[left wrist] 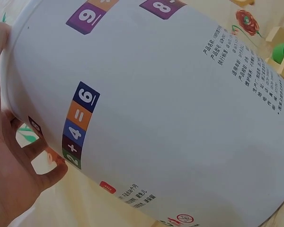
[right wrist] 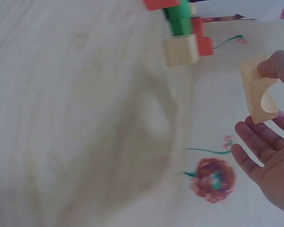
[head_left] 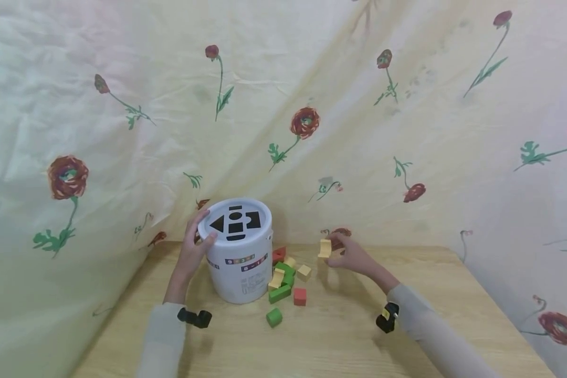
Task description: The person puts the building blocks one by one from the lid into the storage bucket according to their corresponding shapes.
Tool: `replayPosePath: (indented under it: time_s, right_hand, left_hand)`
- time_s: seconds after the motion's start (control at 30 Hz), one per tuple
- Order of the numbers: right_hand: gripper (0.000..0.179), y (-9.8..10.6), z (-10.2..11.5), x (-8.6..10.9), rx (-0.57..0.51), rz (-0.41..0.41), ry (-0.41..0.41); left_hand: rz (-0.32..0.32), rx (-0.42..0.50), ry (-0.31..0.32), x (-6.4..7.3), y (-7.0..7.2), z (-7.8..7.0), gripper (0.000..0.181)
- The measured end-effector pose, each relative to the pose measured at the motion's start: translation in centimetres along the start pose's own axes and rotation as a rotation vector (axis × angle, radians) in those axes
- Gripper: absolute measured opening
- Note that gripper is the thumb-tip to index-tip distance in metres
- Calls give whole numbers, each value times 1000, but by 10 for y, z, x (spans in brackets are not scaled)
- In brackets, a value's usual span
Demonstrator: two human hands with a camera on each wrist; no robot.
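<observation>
A white bucket (head_left: 238, 275) stands upright on the wooden table, its lid (head_left: 217, 212) pierced with dark cutouts: a triangle, a circle, an arch shape and several rectangular ones. My left hand (head_left: 191, 251) grips the bucket's left upper edge, thumb at the lid's rim and fingers along the side. In the left wrist view, printed sums cover the bucket's wall (left wrist: 161, 104). To the right of the bucket, my right hand (head_left: 352, 256) pinches a pale wooden arch block (head_left: 325, 249) above the table. The right wrist view shows the block's curved notch, with the thumb on one end.
Beside the bucket's right side lies a loose pile of green blocks (head_left: 280, 294), pale blocks (head_left: 304, 272) and red ones. A red cube (head_left: 300, 296) and a green cylinder (head_left: 274, 317) lie nearer me. Flower-printed cloth (head_left: 274, 79) hangs behind the table (head_left: 331, 341).
</observation>
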State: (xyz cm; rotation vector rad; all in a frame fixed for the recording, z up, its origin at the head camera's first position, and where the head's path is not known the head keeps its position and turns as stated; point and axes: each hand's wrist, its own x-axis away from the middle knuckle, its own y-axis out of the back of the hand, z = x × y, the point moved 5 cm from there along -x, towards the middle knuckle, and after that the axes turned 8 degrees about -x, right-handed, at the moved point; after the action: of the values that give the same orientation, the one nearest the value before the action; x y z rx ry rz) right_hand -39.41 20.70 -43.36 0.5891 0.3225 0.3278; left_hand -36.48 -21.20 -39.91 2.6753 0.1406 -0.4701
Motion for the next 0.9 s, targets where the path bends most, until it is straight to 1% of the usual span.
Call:
replayPosePath:
  time_s: [0.13, 0.27, 0.4, 0.6, 0.77, 0.9]
  right_hand:
    - [62, 11, 18, -8, -4, -11, 45]
    - [62, 21, 41, -16, -24, -4, 100]
    - [64, 26, 68, -22, 0, 10, 149]
    - [69, 27, 105, -36, 72, 12, 186]
    - [67, 26, 132, -49, 81, -4, 195]
    - [63, 19, 151, -58, 82, -4, 207]
  left_hand:
    - [-7, 11, 0, 0, 2, 0, 68]
    - [-13, 14, 8, 0, 4, 1, 69]
    - [-19, 9, 18, 2, 5, 3, 70]
    - [-21, 13, 26, 1, 7, 2, 70]
    - [-9, 26, 10, -2, 4, 0, 69]
    - [-3, 30, 14, -2, 1, 0, 69]
